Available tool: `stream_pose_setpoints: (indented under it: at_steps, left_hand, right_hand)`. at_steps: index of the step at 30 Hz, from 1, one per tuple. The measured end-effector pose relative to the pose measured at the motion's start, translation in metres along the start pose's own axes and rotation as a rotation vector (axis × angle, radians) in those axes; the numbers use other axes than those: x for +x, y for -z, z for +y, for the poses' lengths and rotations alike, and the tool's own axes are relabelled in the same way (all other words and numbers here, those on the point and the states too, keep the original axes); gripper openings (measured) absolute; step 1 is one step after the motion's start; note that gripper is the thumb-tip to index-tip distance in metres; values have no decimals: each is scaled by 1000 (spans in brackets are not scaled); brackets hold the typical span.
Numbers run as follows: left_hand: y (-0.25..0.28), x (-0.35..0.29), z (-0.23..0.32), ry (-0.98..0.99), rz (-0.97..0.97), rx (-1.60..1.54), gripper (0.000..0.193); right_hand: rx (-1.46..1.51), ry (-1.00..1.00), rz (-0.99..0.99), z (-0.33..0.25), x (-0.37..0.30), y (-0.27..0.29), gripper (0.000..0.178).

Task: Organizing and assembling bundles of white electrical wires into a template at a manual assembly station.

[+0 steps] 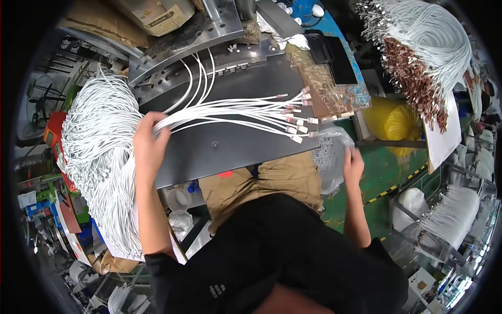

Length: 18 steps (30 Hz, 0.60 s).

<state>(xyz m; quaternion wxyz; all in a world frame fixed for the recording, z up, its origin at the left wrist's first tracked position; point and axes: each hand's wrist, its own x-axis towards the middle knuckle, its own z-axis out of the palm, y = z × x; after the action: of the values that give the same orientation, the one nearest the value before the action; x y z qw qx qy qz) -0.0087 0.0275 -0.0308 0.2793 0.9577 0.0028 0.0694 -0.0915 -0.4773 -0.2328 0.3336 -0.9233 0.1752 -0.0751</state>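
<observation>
On the dark work surface [193, 152] lies a bundle of white cables [225, 112], its small white connectors [297, 129] fanned out toward the right edge. My left hand [149, 141] grips this bundle at its left end, thumb and fingers closed around it. Several single cables [201, 78] curve up from the bundle to the metal fixture at the back. Off the right edge of the surface, my right hand [353, 166] is raised with curled fingers beside a clear plastic bag [334, 170] of small pale pieces. Its fingertips are slightly blurred, and whatever they pinch is too small to make out.
A large heap of white cables [102, 131] hangs at my left. The perforated metal fixture [188, 39] stands at the back. A black phone-like slab [342, 60] lies on the worn blue bench. Further right are a yellow bag [392, 123] and another cable bundle [434, 31] with brown ends.
</observation>
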Motion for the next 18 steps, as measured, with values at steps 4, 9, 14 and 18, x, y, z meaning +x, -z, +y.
stream_pose_setpoints:
  at_steps: [4,9,14,18]
  left_hand:
    - [-55,7,58,-250,-116,-125,18]
    - [-54,15,67,-209,-60,-377,18]
    - [-13,2,16,75,-211,-217,17]
    - [-21,-8,-13,-146,-63,-18,19]
  right_hand:
    - [123,717,-10,-177,28,11,42]
    - [-362,927,-563,-315,68,19,53]
    - [-530,1235,-148,-315,94,-8,41]
    - [43,1363,-243,-315,72,-65,30]
